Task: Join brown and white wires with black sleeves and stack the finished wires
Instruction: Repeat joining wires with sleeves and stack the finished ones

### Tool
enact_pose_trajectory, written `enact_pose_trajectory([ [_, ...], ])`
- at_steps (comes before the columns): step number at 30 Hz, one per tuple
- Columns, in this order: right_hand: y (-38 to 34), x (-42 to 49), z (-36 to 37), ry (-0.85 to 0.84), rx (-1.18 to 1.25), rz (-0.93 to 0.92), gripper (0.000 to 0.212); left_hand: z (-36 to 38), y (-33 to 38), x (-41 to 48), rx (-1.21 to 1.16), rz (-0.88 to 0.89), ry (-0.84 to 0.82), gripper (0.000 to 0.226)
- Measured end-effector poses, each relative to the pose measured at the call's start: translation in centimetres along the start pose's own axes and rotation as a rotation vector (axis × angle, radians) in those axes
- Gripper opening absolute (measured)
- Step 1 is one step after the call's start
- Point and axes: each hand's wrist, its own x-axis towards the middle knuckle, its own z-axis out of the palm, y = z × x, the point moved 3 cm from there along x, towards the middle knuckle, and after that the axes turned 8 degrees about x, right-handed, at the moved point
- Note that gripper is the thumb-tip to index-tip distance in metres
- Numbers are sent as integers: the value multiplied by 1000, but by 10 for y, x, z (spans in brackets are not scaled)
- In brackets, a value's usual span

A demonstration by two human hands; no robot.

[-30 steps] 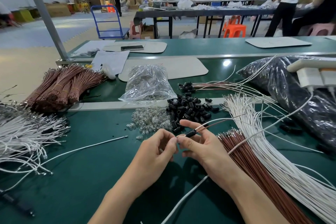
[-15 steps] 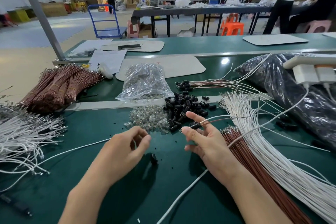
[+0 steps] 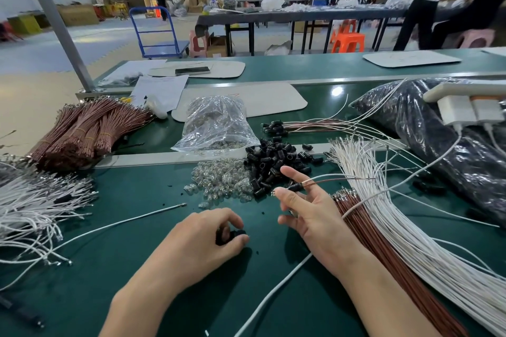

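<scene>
Black sleeve (image 3: pixel 232 235) loose on tabletop (image 3: pixel 137 268): left hand (image 3: pixel 202 238) has dropped from joint, fingers pinching it; right hand (image 3: pixel 309 216) fingers clamp sleeved wire pair (image 3: pixel 328 180); second sleeve probably next

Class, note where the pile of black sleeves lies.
Head view: the pile of black sleeves sits mid-bench, right of the clear parts heap, just beyond the right hand.

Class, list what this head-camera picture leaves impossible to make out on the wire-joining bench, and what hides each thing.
- Head view: small black plastic piece under the left hand; curled fingers cover most of it.
- Head view: wire ends inside the short black tubular sleeve in the right hand; the sleeve hides them.
- Head view: contents of the dark crinkled plastic bag; glossy film hides them.
</scene>
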Motion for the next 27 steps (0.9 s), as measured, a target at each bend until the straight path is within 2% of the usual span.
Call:
enact_pose_trajectory([
  [3,0,1,0,7,9,0,50,7,14,3,44,71,32,14],
  [9,1,3,0,24,16,4,52,17,28,6,7,141,89,22],
  [13,1,3,1,26,16,3,50,14,21,8,-67,84,178,39],
  [17,0,2,1,25,3,8,50,10,10,13,-4,-23,340,25],
  [21,-1,1,2,24,4,5,50,13,7,23,77,-67,303,32],
  [27,-1,0,3,22,-2,7,48,15,8,32,204,-128,271,31],
])
